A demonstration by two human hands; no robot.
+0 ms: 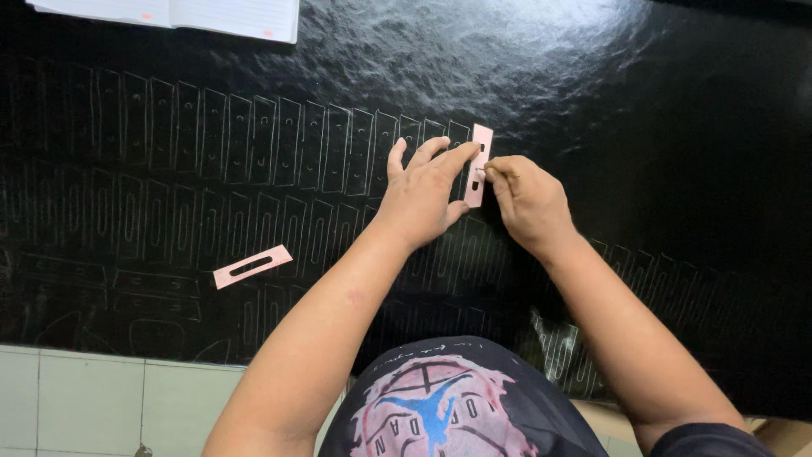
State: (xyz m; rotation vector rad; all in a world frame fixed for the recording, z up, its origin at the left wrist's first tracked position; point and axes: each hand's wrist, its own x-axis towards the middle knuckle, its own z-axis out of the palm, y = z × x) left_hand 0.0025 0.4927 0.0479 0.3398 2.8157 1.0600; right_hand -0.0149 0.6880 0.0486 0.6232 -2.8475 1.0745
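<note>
A big black sheet (pixel 592 101) covered the table, full of drawn outlines. The left hand (pixel 420 196) pressed a pink template (pixel 479 165) flat — fingers spread (to stop slipping). The right hand (pixel 529 203) pinched a small marker — tracing. Another template (pixel 252 266) lay apart.

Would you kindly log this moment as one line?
left hand: presses pink template flat on black sheet | right hand: traces it with marker, barely visible | spare template: lies left

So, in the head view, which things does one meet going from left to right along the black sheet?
Pink slotted template lying alone → left hand → pink template pressed under its fingers → right hand, pinching a thin marking tool.
</note>
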